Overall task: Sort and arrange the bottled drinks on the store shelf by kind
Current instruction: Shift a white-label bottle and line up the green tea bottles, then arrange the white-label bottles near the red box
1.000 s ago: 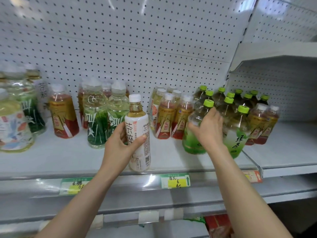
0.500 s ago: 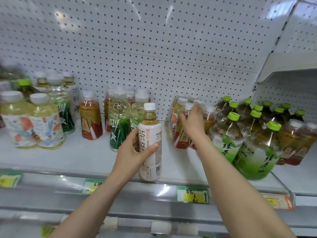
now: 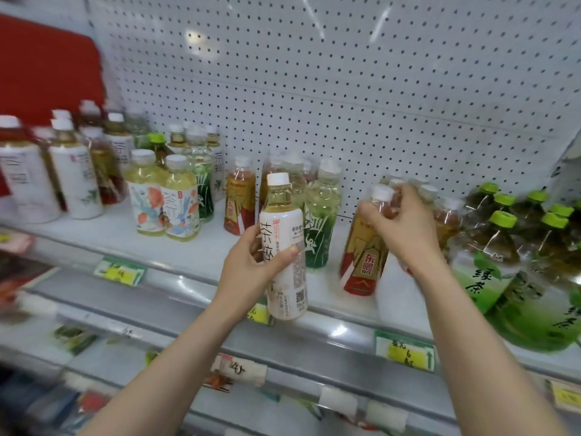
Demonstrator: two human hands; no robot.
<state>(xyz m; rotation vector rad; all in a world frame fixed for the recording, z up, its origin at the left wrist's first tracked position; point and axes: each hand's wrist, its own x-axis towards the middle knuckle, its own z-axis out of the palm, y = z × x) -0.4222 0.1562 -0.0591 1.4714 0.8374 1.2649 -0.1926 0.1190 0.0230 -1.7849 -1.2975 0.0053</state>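
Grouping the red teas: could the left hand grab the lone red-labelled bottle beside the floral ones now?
Probably not: the left hand grips the white-labelled bottle, though nothing stands in front of the lone red-labelled bottle.

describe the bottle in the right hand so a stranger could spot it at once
Find the white pegboard wall and the shelf below it, then look just left of the green-capped bottles. There the right hand grips a red-and-gold labelled bottle by its neck. Same-label bottles stand behind and further left; only this one is held.
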